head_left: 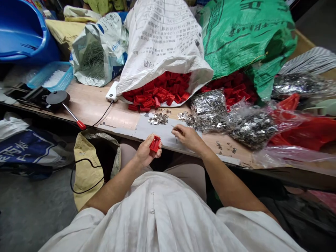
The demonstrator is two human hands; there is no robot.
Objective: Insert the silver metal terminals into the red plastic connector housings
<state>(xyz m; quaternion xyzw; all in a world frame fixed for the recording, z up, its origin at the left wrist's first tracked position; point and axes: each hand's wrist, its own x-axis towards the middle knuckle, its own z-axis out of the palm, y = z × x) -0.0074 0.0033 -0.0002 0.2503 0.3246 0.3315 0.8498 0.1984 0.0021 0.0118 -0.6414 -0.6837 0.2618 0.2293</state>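
1. While a blue tub (49, 38) fills the far left corner, a light-blue basket (64, 82) of white bits sits just beside it.
2. Next along, there's a black tool (58, 99) on the wooden surface (90, 99), its red-tipped lever poking over the front edge.
3. Below that edge, a yellow sack (86, 183) gapes open.
4. Here's the left hand (144, 154), grip clamped on a red case (155, 143), held just in front of the surface, hollow side showing.
5. Behind it, a white sack (165, 31) spills more red pieces (160, 92), with a pile of metal bits (159, 119) nearer the front.
6. Now the right hand (188, 138), over a grey sheet, fingers bent near that pile; whether its grip is closed on anything, I can't tell.
7. Further right, clear bags (210, 108) bulge with metal bits, a green sack (244, 31) behind, and a red bag (307, 129) lies beyond.
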